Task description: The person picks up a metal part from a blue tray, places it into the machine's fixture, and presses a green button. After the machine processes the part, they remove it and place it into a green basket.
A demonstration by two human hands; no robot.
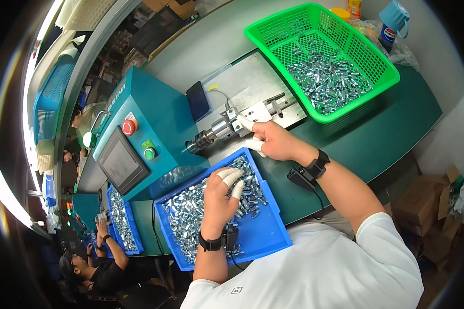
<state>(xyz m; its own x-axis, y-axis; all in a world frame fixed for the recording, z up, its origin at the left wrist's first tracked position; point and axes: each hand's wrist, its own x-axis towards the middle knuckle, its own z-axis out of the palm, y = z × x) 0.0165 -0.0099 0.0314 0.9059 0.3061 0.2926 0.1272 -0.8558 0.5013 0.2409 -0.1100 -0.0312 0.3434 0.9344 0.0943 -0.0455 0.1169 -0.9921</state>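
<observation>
Small, shiny silver metal cylinders (183, 219) lay heaped in a shallow blue plastic tray (267, 232) near the person's body, probably for easy reach. The left hand (219, 200), fingertips in white covers, curled over them; whether its grip held one, I could not tell. The right hand (279, 142) was at a silver steel fixture (222, 126), its grip equally unclear. More cylinders lay in a green perforated plastic basket (345, 111) on the dark-green worktop (402, 116).

Light-blue mug (394, 16) and dark bottle (387, 37); cardboard box (418, 198), lower right; co-worker (111, 273) in black shirt.
</observation>
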